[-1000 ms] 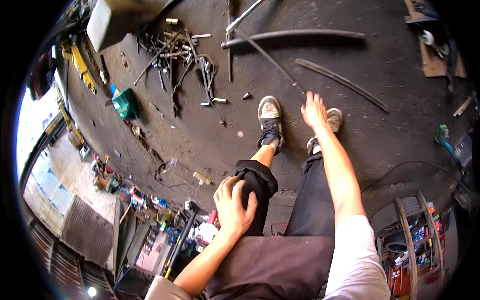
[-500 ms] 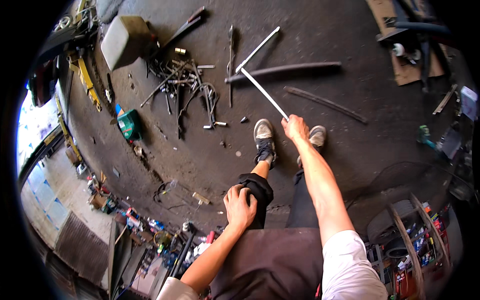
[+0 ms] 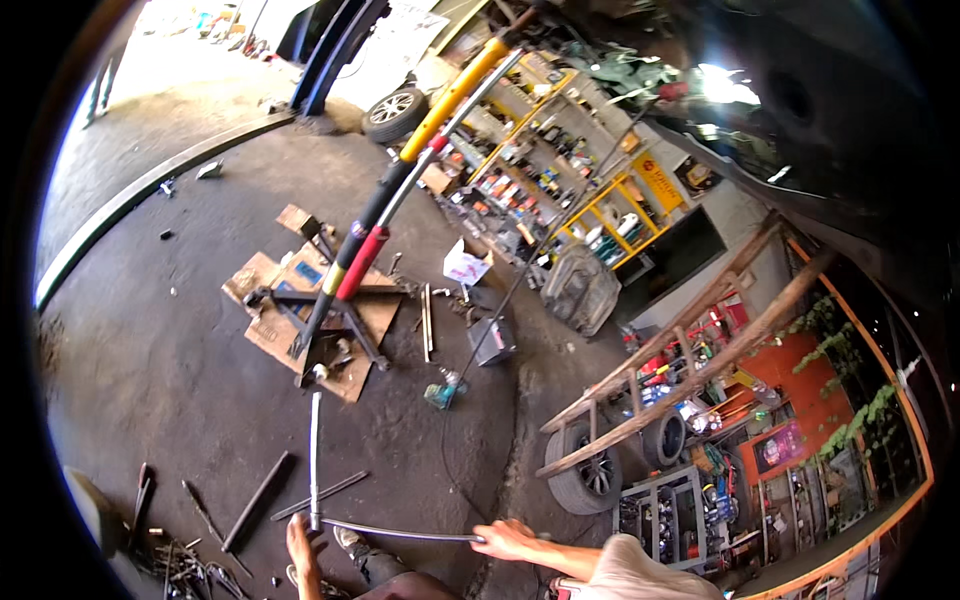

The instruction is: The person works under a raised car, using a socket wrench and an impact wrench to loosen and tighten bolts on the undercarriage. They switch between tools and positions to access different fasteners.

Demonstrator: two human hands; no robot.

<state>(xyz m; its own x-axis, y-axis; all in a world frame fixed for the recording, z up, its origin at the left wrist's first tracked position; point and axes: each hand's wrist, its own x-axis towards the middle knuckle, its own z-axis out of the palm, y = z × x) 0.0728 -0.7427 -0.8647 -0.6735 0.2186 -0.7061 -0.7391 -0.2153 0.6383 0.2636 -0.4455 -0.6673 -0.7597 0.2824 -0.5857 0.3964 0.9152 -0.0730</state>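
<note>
steel rod (image 3: 400, 531), thin, slightly bowed, both hands gripping

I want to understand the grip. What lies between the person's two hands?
In the head view, a thin, slightly bent metal rod spans the gap between the left hand and the right hand. Below it a shoe rests on the dark floor.

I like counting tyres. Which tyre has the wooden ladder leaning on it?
The dark tyre standing on the floor by the shelves, with the wooden ladder across it. The other tyre, far off, has a pale rim and nothing on it.
</note>
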